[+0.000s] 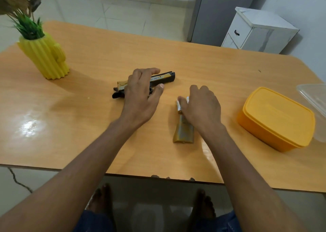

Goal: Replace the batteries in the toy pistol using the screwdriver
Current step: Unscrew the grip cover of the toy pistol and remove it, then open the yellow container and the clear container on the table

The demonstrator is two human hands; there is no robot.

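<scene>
The black and gold toy pistol [163, 78] lies on its side on the wooden table [91, 58], muzzle to the right. My left hand [141, 94] lies over its middle, fingers stretched across the top and thumb along the near side. My right hand [201, 108] pinches white batteries [178, 106] with gold ends against the table; my fingers hide most of them. A gold battery cover [183, 132] from the grip lies just below that hand. No screwdriver is in view.
A yellow cactus-shaped vase [47, 57] with a plant stands at the far left. An orange lidded box [277, 120] sits at the right, with a clear plastic container [314, 104] at the right edge. A white cabinet [255, 30] stands beyond the table.
</scene>
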